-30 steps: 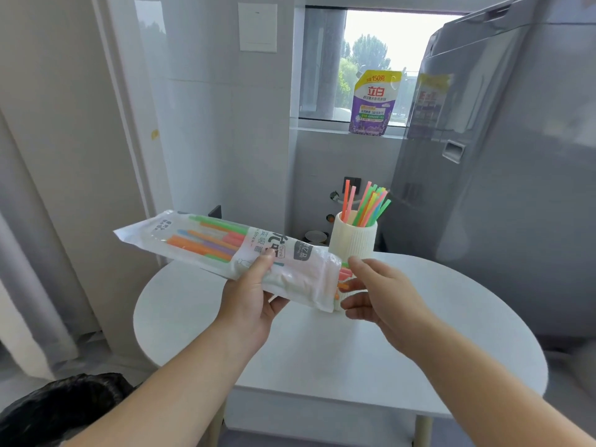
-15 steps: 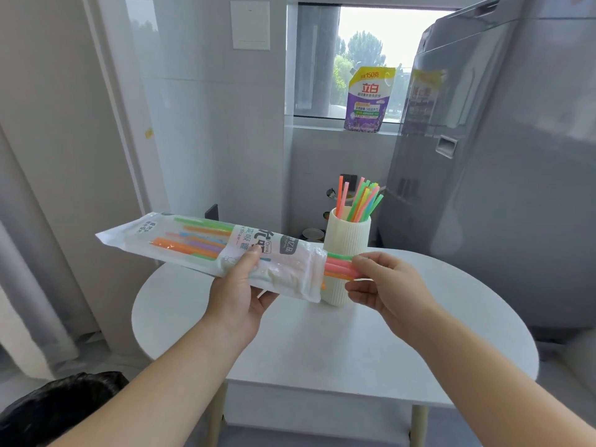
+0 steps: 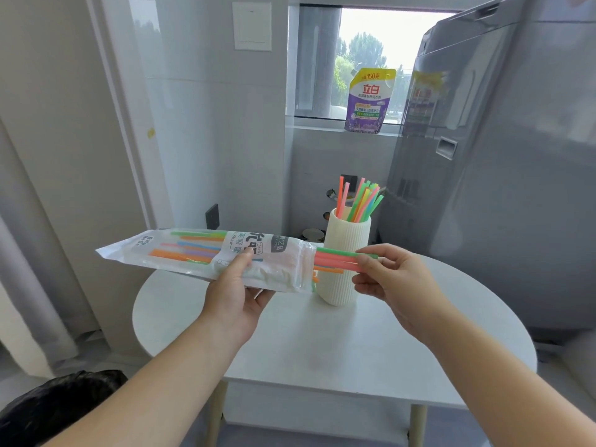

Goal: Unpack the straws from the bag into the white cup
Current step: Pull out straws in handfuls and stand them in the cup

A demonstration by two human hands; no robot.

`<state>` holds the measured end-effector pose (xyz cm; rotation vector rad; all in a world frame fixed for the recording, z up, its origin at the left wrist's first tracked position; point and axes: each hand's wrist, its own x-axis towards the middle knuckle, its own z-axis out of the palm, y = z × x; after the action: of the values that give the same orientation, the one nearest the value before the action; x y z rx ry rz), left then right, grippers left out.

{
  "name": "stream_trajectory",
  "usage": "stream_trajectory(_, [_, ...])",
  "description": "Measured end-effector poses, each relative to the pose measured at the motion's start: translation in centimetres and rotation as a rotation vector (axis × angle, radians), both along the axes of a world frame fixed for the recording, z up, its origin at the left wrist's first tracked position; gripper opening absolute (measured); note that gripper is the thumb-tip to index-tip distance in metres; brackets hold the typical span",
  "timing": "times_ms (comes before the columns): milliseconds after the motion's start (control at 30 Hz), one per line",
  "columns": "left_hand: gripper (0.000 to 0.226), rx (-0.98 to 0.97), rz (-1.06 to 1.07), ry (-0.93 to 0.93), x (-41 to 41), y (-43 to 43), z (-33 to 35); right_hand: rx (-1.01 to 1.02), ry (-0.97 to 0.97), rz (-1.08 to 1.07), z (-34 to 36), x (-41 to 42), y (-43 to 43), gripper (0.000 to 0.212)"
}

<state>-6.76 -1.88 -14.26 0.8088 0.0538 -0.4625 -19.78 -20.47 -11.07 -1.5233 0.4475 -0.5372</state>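
meanwhile straws [image 3: 359,201] stand in white cup [image 3: 345,262], more fill bag [image 3: 200,253].

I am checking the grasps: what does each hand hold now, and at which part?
Left hand holds the straw bag around its middle. Right hand pinches the straws near their ends that stick out of the bag's open end.

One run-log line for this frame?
left hand: holds clear plastic straw bag | right hand: pinching pink and green straws at bag mouth | ribbed white cup: part-filled
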Motion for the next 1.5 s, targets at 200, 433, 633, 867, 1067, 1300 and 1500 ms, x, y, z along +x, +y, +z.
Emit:
stream_trajectory(200, [0.030,-0.001,-0.023,0.004,-0.5,-0.2,0.1,0.386,-0.075,0.034,-0.6,0.6,0.9,0.047])
stream_trajectory(433, [0.025,-0.011,-0.059,0.015,-1.1,-0.5,0.2,0.482,-0.085,0.062,-1.6,2.0,2.4,0.051])
stream_trajectory(633, [0.027,-0.053,-0.079,0.037,-1.6,-0.7,0.6,0.553,-0.192,-0.033,-1.5,2.6,3.1,0.025])
stream_trajectory(867, [0.024,-0.087,-0.094,0.057,-2.2,-0.9,0.9,0.313,-0.146,-0.165,-1.5,2.8,4.5,0.028])
stream_trajectory(1067, [0.023,-0.088,-0.073,0.072,-2.3,-0.9,1.0,0.234,-0.131,-0.238,-0.9,2.9,4.2,0.025])
stream_trajectory(1300, [0.022,-0.086,-0.052,0.069,-1.9,-0.9,1.0,0.271,-0.204,-0.224,0.4,2.3,2.9,0.024])
stream_trajectory(1500, [0.035,-0.089,-0.005,0.071,-1.1,-0.3,1.1,0.268,-0.285,-0.158,2.4,1.4,1.2,0.017])
